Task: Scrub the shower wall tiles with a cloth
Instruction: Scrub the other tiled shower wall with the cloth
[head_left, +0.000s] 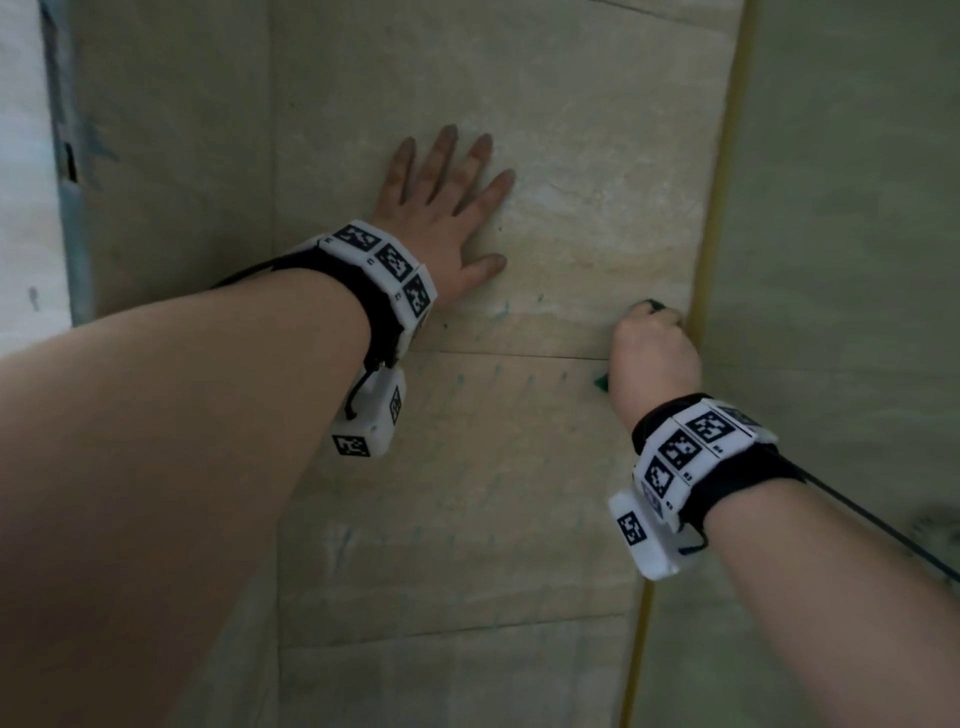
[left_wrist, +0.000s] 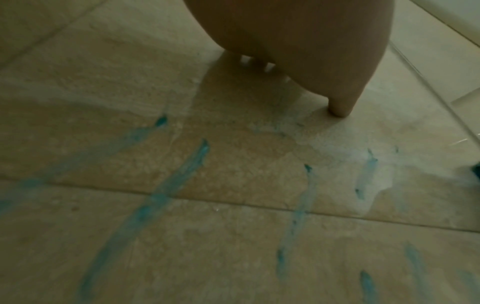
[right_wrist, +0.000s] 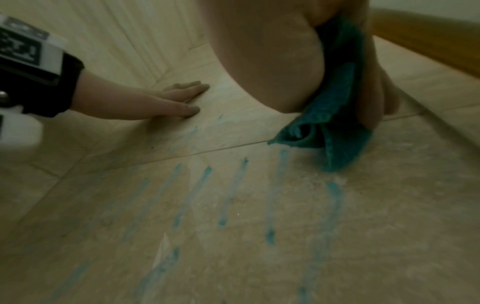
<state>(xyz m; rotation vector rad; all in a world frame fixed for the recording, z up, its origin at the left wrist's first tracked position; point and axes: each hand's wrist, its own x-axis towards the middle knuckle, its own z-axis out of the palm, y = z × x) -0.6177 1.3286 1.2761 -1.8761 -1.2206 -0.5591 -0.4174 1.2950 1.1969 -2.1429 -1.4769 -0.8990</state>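
The right hand (head_left: 653, 358) clamps the soft, limp cloth (right_wrist: 335, 125), best bunched, while the left hand (head_left: 441, 218) lies flat on the tiles (head_left: 597, 182).

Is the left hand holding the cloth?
No, the left hand lies flat on the wall tiles; the right hand grips the teal cloth.

Wall tiles (head_left: 571, 208): beige, faintly veined. Streaks (right_wrist: 275, 185) on the tiles: blue, running in thin lines. Cloth (right_wrist: 335, 115): teal. Trim strip (head_left: 722, 208), frame right: yellow. Wristbands (head_left: 387, 270): white with black square-coded markers
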